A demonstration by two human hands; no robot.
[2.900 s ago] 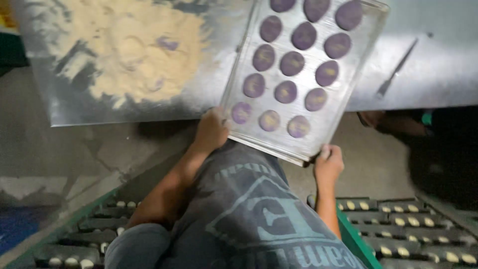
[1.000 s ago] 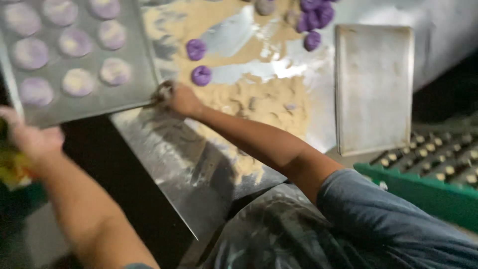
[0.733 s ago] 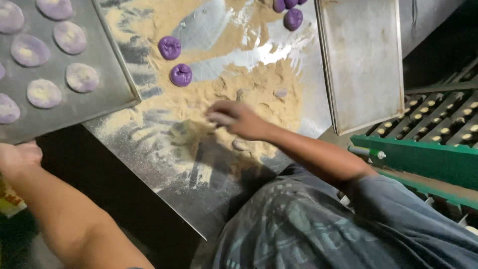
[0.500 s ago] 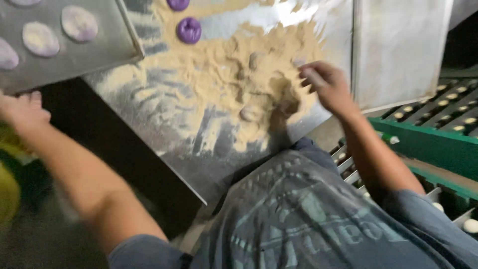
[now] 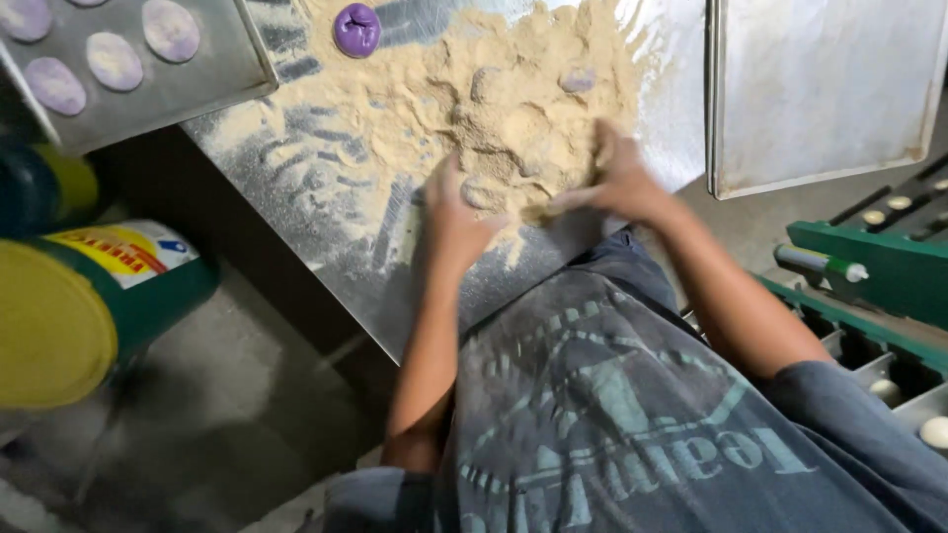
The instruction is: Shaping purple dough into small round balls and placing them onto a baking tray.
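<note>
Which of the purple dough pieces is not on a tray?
The dark purple dough ball on the metal table, at the edge of the tan flour pile. The paler, flatter dough discs all lie on the tray at upper left.

Tan, sandy flour all over a dull silver table. One deep purple dough ball, pale lilac discs on a grey tray. Faded grey shirt with washed-out teal print. Green rack, yellow-and-green drum.

Dim overall, glare on steel table — motion blur, dark floor shadows
</note>
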